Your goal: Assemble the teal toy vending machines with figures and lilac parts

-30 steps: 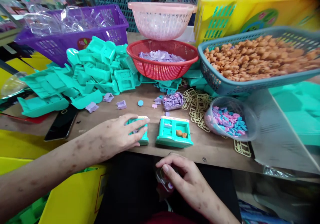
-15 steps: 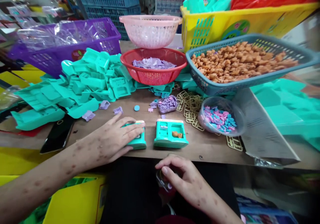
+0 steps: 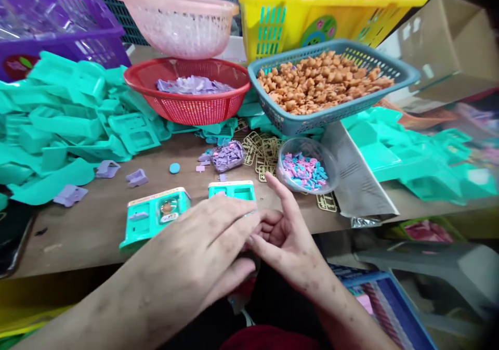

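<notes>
In front of the table edge my two hands come together. My left hand [image 3: 198, 241] reaches across with its fingers pressed together and their tips at my right hand [image 3: 286, 235]. My right thumb and curled fingers pinch something at that spot, while the index finger points up; what lies between the hands is hidden. To the left stands a small turquoise toy cabinet [image 3: 146, 225] with a clear domed window over an orange figure. A second turquoise toy cabinet [image 3: 236, 188] is partly covered by my left hand.
Turquoise parts [image 3: 66, 126] are heaped at left. A red basket [image 3: 187, 108] of lilac pieces, a blue-grey basket [image 3: 296, 124] of orange figures and a yellow crate [image 3: 351, 22] stand behind. A clear bowl [image 3: 331, 176] of pink and blue bits sits beside a cardboard flap [image 3: 354, 173].
My left hand has left the left toy cabinet and moved right to meet my right hand. My right index finger has straightened upward. The view has shifted to the right.
</notes>
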{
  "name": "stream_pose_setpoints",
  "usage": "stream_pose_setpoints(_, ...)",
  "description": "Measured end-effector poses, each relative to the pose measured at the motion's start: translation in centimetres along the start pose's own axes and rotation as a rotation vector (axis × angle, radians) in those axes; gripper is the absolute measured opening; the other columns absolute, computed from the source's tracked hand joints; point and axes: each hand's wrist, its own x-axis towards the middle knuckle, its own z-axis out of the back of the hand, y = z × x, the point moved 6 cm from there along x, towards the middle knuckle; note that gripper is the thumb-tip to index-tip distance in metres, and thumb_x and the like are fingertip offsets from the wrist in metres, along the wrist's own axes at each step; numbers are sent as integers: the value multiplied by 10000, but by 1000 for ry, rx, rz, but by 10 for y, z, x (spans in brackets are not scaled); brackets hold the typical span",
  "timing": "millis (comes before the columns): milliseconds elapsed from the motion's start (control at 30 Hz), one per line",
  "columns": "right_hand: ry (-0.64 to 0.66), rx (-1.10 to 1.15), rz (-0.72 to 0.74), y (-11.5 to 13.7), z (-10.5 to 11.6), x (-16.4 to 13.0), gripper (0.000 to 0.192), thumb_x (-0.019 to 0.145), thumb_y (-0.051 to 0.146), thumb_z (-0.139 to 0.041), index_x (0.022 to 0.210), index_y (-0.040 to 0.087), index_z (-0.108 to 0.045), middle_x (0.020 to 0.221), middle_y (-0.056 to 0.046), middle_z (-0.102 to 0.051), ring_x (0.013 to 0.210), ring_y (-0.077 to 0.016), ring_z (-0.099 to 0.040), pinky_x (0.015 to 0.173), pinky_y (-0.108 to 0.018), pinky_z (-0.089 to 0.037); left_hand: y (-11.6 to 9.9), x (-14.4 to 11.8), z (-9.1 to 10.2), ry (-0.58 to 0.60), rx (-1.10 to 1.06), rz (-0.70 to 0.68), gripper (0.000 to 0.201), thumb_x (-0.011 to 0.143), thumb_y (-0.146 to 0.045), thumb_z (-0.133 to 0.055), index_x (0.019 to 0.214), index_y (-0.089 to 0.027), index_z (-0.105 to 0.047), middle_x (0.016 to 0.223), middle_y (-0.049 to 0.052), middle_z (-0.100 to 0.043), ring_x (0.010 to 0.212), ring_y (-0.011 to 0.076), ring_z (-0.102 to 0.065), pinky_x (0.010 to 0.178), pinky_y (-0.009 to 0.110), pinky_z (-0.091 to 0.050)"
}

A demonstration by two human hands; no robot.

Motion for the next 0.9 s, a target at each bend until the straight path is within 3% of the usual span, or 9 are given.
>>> stream_pose_setpoints(67,10,-39,35,8,0,3,1051,1006,488,-806,1777,417,-96,1087,-13,-762,962,-196,-800,969,-408,-694,-1,16,-9,34,-19,-16,395,1118,-234,-568,1508,-234,-626,1471,100,-743,1372,288,-707,1189,450,-611)
stream_pose_setpoints(200,33,-63,75,12,10,8,977,1060,491,-730,1771,430,-63,1130,-23,-749,964,-205,-791,926,-411,-703,20,27,-24,119,-42,37,427,1129,-302,-577,1554,-282,-608,1589,78,-664,1435,300,-662,1156,470,-618)
stream_pose_setpoints(267,-58,-170,144,13,28,12,822,1083,455,-695,1750,393,-218,1079,-19,-738,921,-200,-768,895,-398,-689,33,28,-29,129,-53,78,405,1134,-321,-586,1537,-301,-620,1568,64,-681,1436,296,-656,1177,485,-594)
stream_pose_setpoints(333,-263,-368,271,16,52,15,574,1091,408,-667,1627,327,-477,1028,-25,-698,906,-204,-721,897,-405,-660,47,30,-35,127,-63,135,392,1120,-361,-634,1505,-289,-640,1541,74,-694,1435,306,-649,1194,500,-570)
stream_pose_setpoints(400,-399,-527,387,17,68,15,440,1069,369,-661,1496,280,-603,1077,-53,-666,964,-226,-688,917,-427,-636,60,33,-40,137,-95,173,393,1102,-413,-680,1469,-275,-659,1522,87,-697,1431,311,-642,1187,498,-563)
stream_pose_setpoints(600,-130,-645,512,-4,49,17,756,963,331,-756,1653,336,-446,1575,-128,-546,1426,-360,-577,1097,-547,-613,78,42,-51,158,-194,151,371,1065,-429,-755,1400,-281,-698,1459,72,-729,1402,301,-627,1173,485,-535)
stream_pose_setpoints(767,-76,-642,447,-27,40,21,878,963,357,-842,1706,313,-375,1723,-148,-441,1634,-350,-428,1332,-589,-447,78,48,-51,190,-207,142,320,1057,-422,-766,1352,-298,-749,1435,42,-743,1341,281,-660,1129,444,-548)
stream_pose_setpoints(900,-37,-610,442,-37,43,25,830,999,369,-841,1698,309,-398,1720,-145,-514,1618,-304,-493,1327,-538,-472,78,45,-50,211,-163,169,310,1074,-439,-735,1357,-317,-772,1469,46,-721,1335,285,-672,1117,438,-559)
